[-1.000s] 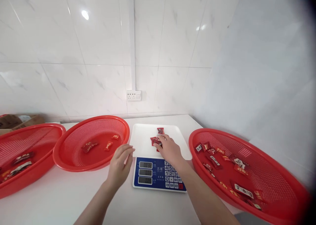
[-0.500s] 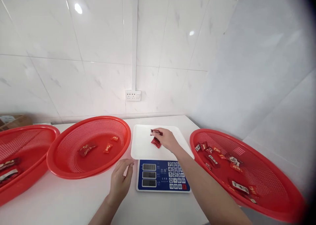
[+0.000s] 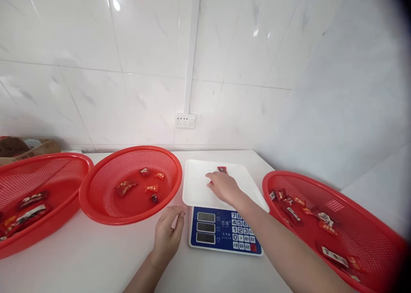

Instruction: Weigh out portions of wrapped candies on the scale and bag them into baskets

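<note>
My right hand (image 3: 221, 186) is over the white tray (image 3: 195, 190) of a scale, thumb and index finger apart. A small red wrapped sweet (image 3: 221, 169) lies on the tray just behind this hand. A sliver of red shows by the thumb, mostly hidden by the hand. My left hand (image 3: 169, 229) is beside the scale's left edge, fingers bent and thumb apart, holding nothing. The blue scale panel (image 3: 224, 231) with displays and keys lies between my forearms. Left of the tray, a round red basket (image 3: 93, 198) holds several wrapped sweets.
Another red basket (image 3: 69, 198) with wrapped sweets is at the far left, with a cardboard box (image 3: 48, 146) behind it. A long red basket (image 3: 369, 224) with more sweets stands at the right. A tiled wall with a socket (image 3: 185, 121) rises behind the table.
The view has shifted. Two more sweets lie in the middle basket. My right hand no longer pinches the dark red sweet, and its fingers have parted. My left hand stays beside the scale.
</note>
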A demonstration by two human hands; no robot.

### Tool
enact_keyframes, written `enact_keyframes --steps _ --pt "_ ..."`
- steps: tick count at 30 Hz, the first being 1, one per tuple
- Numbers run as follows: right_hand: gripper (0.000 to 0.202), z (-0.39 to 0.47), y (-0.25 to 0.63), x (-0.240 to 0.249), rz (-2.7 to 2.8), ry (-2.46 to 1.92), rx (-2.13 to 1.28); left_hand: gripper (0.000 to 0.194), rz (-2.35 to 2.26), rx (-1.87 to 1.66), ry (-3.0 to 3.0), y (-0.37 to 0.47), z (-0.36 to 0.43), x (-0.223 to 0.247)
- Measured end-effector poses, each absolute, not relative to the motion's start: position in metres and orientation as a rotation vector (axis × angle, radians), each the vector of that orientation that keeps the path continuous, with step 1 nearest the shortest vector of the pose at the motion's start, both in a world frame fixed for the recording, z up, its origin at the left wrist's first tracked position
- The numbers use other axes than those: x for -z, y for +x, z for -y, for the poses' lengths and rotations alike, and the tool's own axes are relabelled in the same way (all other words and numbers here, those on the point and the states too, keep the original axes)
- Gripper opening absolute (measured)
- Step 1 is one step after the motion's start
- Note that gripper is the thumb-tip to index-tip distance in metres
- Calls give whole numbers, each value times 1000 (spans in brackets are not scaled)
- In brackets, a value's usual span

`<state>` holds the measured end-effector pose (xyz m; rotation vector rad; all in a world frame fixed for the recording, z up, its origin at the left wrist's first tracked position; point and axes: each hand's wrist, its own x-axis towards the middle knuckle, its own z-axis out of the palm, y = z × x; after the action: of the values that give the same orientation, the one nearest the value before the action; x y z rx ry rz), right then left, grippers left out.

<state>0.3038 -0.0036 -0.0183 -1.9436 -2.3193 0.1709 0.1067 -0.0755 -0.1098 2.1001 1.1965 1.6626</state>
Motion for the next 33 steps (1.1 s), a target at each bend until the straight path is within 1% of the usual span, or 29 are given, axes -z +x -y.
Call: enact_keyframes --steps 3,7,11,17,20,22,24,26,28,30,33 --pt "28 12 314 26 2363 -2044 -128 17 -1183 -1632 2094 109 77 108" --pt "30 10 310 28 2409 -2092 -103 17 -1192 -1630 2088 110 77 108" --pt "30 3 306 26 2431 -2082 -118 18 -1232 -1616 2039 108 74 111" --pt "24 -2 299 19 2324 -2029 -186 21 -1280 -1588 1925 107 73 118" --pt "27 0 279 4 2219 -1862 -259 23 -1287 -1547 1881 107 72 123" --pt "37 -2 266 -8 2124 -1585 -370 24 -1295 -1517 1866 106 71 125" --pt "46 -6 262 -15 2087 -1420 -386 26 -1322 -1489 1846 105 69 126" --pt "48 -12 273 -14 2141 -1540 -280 27 -1352 -1477 1829 104 68 125" --pt "44 -20 295 -5 2171 -1800 -170 28 -1361 -1490 1829 104 68 123" --pt "38 -27 319 8 2146 -1959 -158 27 -1341 -1500 1842 106 70 122" --pt "28 -35 346 25 2129 -2077 -197 25 -1305 -1488 1869 109 72 121"
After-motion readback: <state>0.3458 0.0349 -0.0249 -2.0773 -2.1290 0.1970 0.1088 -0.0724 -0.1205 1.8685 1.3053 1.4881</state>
